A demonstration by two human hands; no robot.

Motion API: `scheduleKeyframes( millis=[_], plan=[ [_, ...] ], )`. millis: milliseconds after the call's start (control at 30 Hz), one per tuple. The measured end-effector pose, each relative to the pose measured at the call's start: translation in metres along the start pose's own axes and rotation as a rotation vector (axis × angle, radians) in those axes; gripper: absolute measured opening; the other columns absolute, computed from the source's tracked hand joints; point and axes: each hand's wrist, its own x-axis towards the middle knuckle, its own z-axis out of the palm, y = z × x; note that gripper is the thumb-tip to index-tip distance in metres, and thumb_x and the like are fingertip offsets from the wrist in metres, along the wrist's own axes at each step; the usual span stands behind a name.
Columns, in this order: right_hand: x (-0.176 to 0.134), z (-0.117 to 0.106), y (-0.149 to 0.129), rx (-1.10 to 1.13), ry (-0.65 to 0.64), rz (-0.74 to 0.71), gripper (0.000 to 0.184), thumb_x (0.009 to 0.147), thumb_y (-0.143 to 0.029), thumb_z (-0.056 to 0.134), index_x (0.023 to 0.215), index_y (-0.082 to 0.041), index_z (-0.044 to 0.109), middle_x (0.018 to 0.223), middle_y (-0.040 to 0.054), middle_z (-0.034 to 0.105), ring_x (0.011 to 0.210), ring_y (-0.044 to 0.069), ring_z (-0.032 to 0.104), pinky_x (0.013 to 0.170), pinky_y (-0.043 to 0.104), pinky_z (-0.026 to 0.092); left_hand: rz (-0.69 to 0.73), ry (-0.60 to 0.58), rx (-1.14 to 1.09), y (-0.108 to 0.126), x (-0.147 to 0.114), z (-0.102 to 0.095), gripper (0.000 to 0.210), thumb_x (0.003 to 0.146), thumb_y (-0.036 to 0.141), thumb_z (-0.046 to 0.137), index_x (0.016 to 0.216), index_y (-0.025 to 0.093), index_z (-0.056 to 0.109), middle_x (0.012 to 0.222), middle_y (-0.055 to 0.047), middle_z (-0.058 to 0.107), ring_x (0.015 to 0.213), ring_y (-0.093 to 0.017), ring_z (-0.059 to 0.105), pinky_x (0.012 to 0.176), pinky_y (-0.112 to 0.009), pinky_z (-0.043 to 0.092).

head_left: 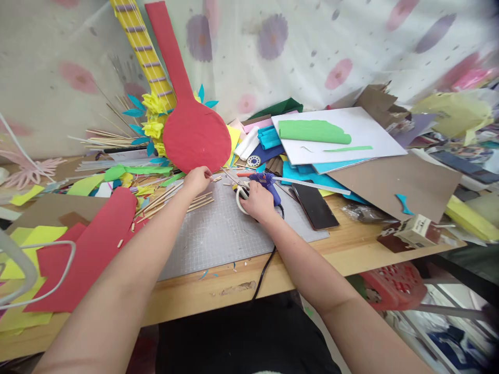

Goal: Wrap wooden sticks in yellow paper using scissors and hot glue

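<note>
My right hand (259, 201) is closed on a pair of scissors (240, 206) with white and black handles, whose blades point up and left. Just past it lies a purple hot glue gun (266, 180) with an orange tip and a long white glue stick (315, 185) out of its back. My left hand (198, 181) has its fingers pinched together near small cut bits of wooden stick (217, 178); what is between the fingertips is too small to make out. Both hands are over a grey cutting mat (210, 234). Thin wooden sticks (200, 201) lie beneath my left wrist.
A red paper-covered banjo shape (197, 135) leans at the back beside a yellow strung neck (146, 52). A black phone (315, 205) lies right of the mat. White board (374, 130) and brown cardboard (413, 182) are stacked at right; red sheets (93, 254) lie left.
</note>
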Motion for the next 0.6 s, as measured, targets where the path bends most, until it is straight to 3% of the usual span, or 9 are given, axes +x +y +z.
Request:
scheduleKeyframes(
  millis=[267, 600],
  plan=[
    [-0.001, 0.003, -0.001, -0.049, -0.052, -0.002, 0.039, 0.079, -0.042, 0.048, 0.103, -0.011, 0.048, 0.103, 0.0156, 0.057, 0.092, 0.026, 0.057, 0.076, 0.034, 0.043, 0.006, -0.011, 0.114, 0.001, 0.015, 0.011, 0.017, 0.069, 0.020, 0.060, 0.084, 0.020, 0.068, 0.090, -0.011, 0.068, 0.084, -0.025, 0.060, 0.071, -0.034, 0.042],
    [-0.001, 0.002, -0.001, -0.053, -0.065, 0.014, 0.040, 0.078, -0.043, 0.048, 0.102, -0.011, 0.050, 0.099, 0.0148, 0.059, 0.090, 0.027, 0.059, 0.074, 0.034, 0.045, 0.015, -0.112, 0.007, 0.000, 0.027, 0.011, 0.024, 0.065, 0.016, 0.065, 0.088, 0.019, 0.070, 0.082, -0.008, 0.070, 0.080, -0.023, 0.062, 0.070, -0.030, 0.041]
  ],
)
